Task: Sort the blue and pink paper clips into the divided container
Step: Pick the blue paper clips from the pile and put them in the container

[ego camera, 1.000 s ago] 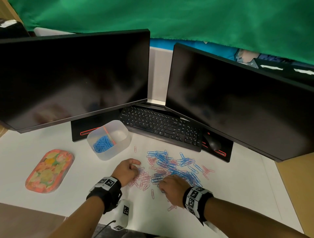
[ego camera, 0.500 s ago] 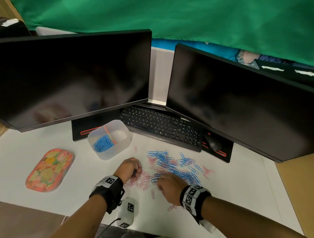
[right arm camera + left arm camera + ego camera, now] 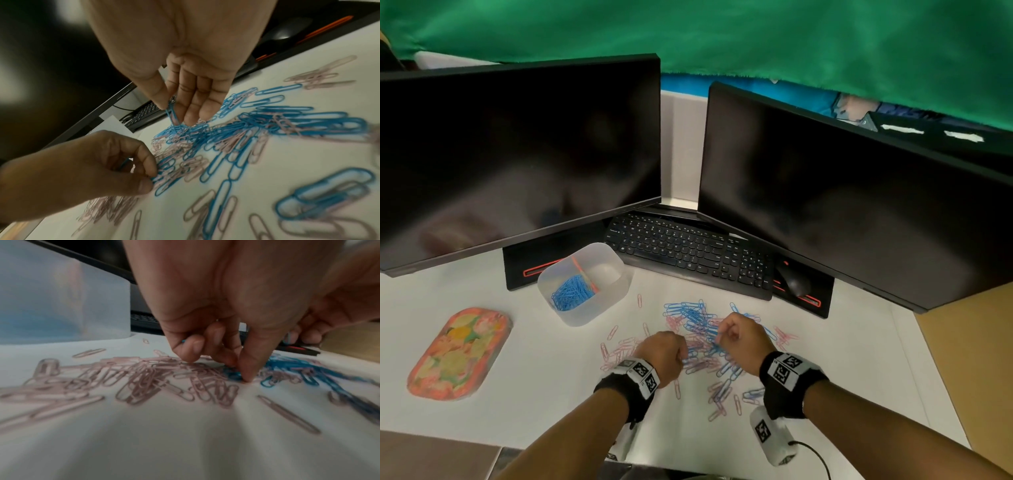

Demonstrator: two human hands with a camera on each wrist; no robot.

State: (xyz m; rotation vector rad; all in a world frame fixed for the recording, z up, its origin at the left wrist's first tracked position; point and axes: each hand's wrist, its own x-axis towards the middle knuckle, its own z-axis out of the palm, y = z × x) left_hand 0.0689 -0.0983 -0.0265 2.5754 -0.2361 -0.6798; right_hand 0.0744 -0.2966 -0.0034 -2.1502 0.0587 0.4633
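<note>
Item: blue clips (image 3: 242,129), tangled with pink under your fingers. Right hand (image 3: 180,68) pinches one; left hand (image 3: 86,167) curls round several (lift slowly, shake pink strays loose).

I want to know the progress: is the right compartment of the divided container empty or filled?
Apparently empty: the divided container holds blue paper clips only left of its orange divider; the right side shows none.
</note>
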